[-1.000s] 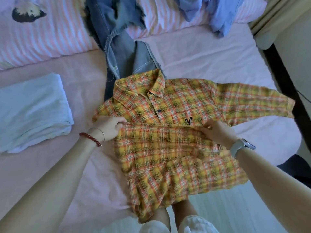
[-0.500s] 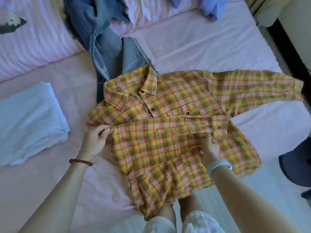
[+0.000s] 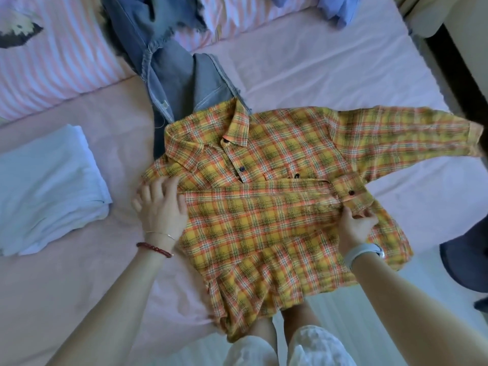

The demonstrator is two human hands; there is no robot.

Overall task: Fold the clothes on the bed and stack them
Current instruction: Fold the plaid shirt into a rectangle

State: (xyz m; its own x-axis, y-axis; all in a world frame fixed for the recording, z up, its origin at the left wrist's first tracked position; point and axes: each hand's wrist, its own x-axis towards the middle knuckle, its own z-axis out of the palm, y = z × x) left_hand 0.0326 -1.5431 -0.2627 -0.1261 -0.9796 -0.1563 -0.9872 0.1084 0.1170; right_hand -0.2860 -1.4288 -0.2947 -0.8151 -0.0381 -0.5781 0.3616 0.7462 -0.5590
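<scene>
Head view, sole entry. Yellow-and-orange plaid button-up shirt [image 3: 266,196], centre of frame, lying collar-up on the pale pink bed sheet [image 3: 330,67]; its hem hangs over the near bed edge at lower centre. Change since a second ago: one sleeve, then bunched between both hands, now lies flat across the chest, its buttoned cuff [image 3: 351,192] right of centre; judged, the first sleeve fold is laid and only wants smoothing. Left hand [image 3: 161,207], left of centre: fingers spread, pressing the shirt's shoulder edge flat. Right hand [image 3: 355,225], right of centre: fingers curled, pinching cloth just below the cuff; whether it holds cuff or shirt body is hard to tell at this angle. The other plaid sleeve [image 3: 412,138] stretches unfolded to the right frame edge, near the side of the bed; judged next to be folded in. Folded pale blue garment [image 3: 47,188], left edge, well apart from the shirt: the likely stack base, with bare sheet between. Grey-blue denim garment [image 3: 182,77], upper centre, its lower end under the collar. Striped pink quilt [image 3: 60,59], upper left. Open room: bare sheet at upper right and lower left.
</scene>
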